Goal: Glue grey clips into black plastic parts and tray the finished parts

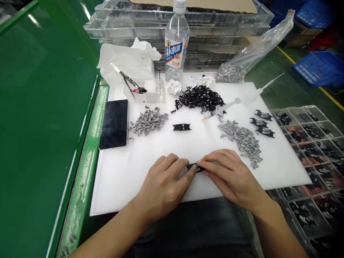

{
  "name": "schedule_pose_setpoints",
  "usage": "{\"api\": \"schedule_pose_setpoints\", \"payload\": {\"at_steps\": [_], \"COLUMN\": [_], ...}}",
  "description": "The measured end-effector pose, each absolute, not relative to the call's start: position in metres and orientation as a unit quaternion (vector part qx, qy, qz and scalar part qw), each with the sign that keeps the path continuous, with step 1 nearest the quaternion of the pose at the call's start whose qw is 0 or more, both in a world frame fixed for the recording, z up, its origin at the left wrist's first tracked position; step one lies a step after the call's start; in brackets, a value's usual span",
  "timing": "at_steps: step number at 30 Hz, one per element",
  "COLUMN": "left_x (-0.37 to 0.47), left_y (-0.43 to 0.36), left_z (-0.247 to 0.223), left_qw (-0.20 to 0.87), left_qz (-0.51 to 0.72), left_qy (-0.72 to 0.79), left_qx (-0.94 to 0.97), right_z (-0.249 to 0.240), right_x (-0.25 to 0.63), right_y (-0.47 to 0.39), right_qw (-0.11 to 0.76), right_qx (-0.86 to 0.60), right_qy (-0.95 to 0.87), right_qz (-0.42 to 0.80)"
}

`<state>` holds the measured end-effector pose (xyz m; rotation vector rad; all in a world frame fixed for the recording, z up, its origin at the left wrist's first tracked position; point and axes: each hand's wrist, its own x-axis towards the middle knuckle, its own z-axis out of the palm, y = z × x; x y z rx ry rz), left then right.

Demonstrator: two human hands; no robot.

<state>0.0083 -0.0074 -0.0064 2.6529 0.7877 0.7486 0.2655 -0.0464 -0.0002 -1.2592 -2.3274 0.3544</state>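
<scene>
A small black part with a grey piece on it (197,167) lies between my hands near the front of the white board (145,157). My left hand (166,182) grips its left end, thumb and fingers pressed to it. On the right end, the fingers of my right hand (231,173) are closed. Beyond my hands sits another black part (181,127), flat on the board. A pile of grey pieces (150,121) is to its left, another grey pile (243,141) to its right, and a heap of small black pieces (200,98) behind it.
A dark tablet-like device (114,124) lies at left. Behind are tweezers (125,79), a bottle (176,46) and a bag of grey pieces (233,71). A syringe (221,109) and several black parts (262,123) lie right, beside compartment trays (309,154).
</scene>
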Motion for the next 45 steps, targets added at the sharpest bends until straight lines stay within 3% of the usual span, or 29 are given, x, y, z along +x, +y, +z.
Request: {"api": "schedule_pose_setpoints", "payload": {"at_steps": [26, 35, 45], "left_x": [0.013, 0.010, 0.009], "left_y": [-0.008, -0.008, -0.007], "left_z": [-0.002, -0.007, -0.005], "left_qw": [0.124, 0.131, 0.129], "left_qz": [0.248, 0.281, 0.278], "left_qy": [0.280, 0.267, 0.258], "left_qx": [0.919, 0.912, 0.916], "right_z": [0.001, -0.002, -0.006], "right_x": [0.265, 0.263, 0.267], "right_y": [-0.045, -0.049, -0.057], "right_qw": [0.221, 0.275, 0.262], "right_qx": [-0.439, -0.445, -0.430], "right_qy": [-0.864, -0.844, -0.860], "right_qz": [0.109, 0.119, 0.089]}}
